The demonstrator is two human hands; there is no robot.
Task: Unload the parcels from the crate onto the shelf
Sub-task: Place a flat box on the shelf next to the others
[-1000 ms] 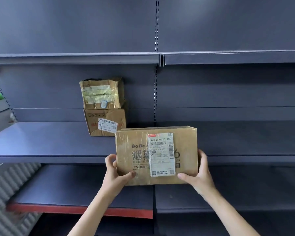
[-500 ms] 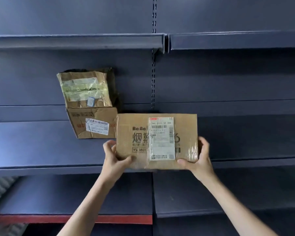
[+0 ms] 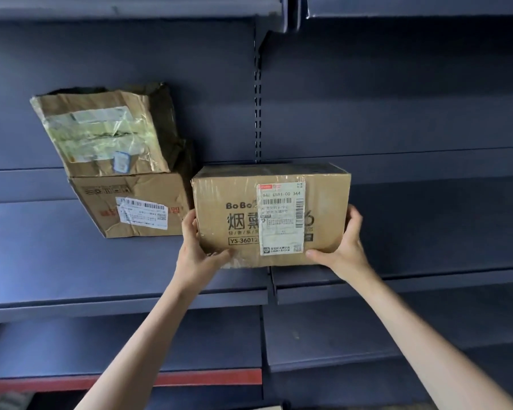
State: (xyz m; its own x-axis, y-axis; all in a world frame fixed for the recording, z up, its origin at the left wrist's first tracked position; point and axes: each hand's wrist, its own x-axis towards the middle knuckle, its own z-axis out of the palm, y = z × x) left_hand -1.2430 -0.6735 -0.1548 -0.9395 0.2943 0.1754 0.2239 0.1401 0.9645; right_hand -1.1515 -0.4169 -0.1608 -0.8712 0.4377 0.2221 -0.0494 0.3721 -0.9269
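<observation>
Since the earlier frame, box (image 3: 271, 216) has gone up and forward onto the shelf (image 3: 125, 294) edge. Left hand (image 3: 197, 253) and right hand (image 3: 345, 245) clamp its ends, fingers curled round it. Left of the fingers: two stacked parcels (image 3: 116, 161).

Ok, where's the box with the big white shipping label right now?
In the head view, the labelled box sits mid-frame on the middle shelf, gripped by both hands, just right of the two stacked parcels.
</observation>
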